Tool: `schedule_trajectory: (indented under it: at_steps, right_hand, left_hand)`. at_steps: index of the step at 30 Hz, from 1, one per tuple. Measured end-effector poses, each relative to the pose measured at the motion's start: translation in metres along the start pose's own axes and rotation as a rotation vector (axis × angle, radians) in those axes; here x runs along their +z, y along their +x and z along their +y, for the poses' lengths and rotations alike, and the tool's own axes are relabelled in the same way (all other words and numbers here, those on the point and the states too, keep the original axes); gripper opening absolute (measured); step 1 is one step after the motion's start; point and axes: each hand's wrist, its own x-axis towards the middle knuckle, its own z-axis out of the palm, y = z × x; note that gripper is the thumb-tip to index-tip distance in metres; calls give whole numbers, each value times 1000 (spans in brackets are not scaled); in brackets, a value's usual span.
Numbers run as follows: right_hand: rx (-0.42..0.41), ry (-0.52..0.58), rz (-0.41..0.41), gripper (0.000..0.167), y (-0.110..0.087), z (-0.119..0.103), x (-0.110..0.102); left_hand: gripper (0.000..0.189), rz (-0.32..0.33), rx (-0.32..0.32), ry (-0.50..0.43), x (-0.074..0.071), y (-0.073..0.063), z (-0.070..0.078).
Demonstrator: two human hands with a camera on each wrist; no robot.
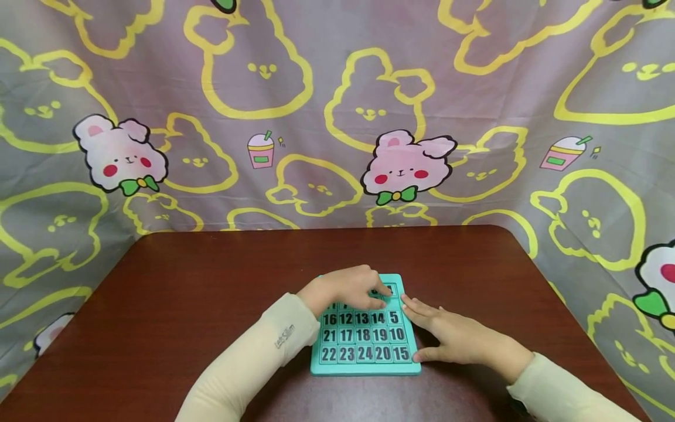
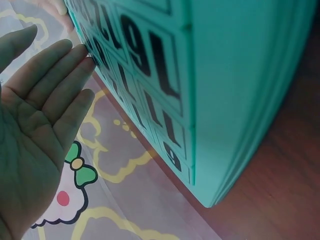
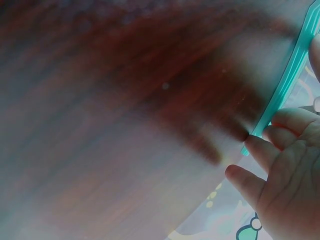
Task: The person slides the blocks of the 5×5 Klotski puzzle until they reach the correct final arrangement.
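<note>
A turquoise number slide puzzle [image 1: 364, 369] lies flat on the table, its black-numbered tiles in rows. My left hand [image 1: 353, 286] reaches over its top rows from the left and hides several tiles. Its index fingertip is at the top-right tile [image 1: 391, 291], just above a gap without a tile. In the left wrist view the fingers [image 2: 65, 75] are extended, with fingertips at the tile face. Along the puzzle's right edge rests my right hand [image 1: 453, 334], fingers stretched forward and thumb by the lower right corner. The right wrist view shows its fingertips at the turquoise side [image 3: 285, 85].
The puzzle sits on a dark reddish-brown table [image 1: 211, 281] with rounded back corners. A grey-pink curtain [image 1: 316, 135] with yellow outlines and bunny faces hangs behind the table and along both sides.
</note>
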Motion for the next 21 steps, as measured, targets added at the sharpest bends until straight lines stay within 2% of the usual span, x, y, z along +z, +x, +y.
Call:
schedule_trajectory:
  at_steps: [6, 11, 16, 21]
  right_hand:
    - [-5, 0, 2, 95, 0, 0, 1]
    - [-8, -1, 5, 95, 1, 0, 2]
    - [-16, -10, 11, 95, -1, -1, 1]
    - [-13, -13, 12, 95, -1, 0, 1]
  left_hand:
    - [41, -4, -30, -31, -2, 2, -2]
    - [41, 4, -19, -31, -2, -3, -1]
    - [41, 32, 43, -24, -2, -15, 7]
    - [40, 16, 122, -40, 3, -23, 19]
